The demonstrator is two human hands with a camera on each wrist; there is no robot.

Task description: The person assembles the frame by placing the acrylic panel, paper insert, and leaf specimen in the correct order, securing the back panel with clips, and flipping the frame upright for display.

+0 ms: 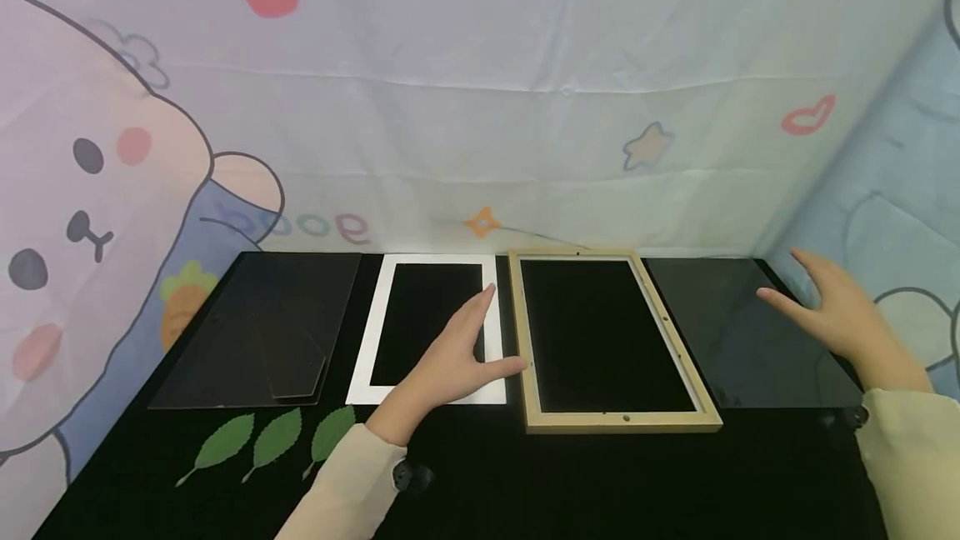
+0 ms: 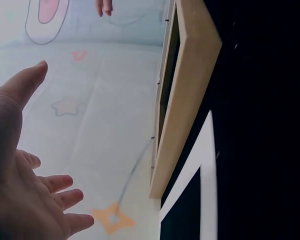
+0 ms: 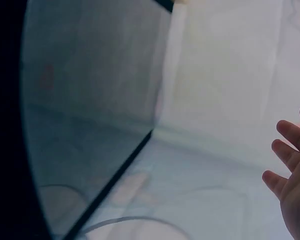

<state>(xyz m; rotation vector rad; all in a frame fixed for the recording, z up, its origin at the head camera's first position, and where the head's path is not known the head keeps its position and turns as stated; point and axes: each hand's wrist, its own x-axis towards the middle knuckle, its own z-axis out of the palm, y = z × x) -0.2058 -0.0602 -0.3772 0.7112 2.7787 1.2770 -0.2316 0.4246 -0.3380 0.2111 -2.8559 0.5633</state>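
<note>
My left hand (image 1: 450, 361) hovers over the white mat (image 1: 365, 365), fingers extended and thumb spread towards the wooden picture frame (image 1: 622, 421). Nothing is in its grasp, and it hides part of the mat's right side and lower edge. To the right, my right hand (image 1: 843, 311) is raised above a glossy clear sheet (image 1: 735, 332), also holding nothing. Its thumb and fingers are held apart. The left wrist view shows the frame's pale side (image 2: 190, 75) beside the mat's corner (image 2: 205, 145). In the right wrist view the sheet (image 3: 90, 100) reflects the backdrop.
A dark glossy sheet (image 1: 300, 290) lies at the left, a smaller clear piece (image 1: 296, 365) on it. Three green leaves (image 1: 227, 442) lie in front, the rightmost beside my left sleeve (image 1: 345, 482). A printed cloth (image 1: 480, 48) hangs behind the black table (image 1: 600, 490).
</note>
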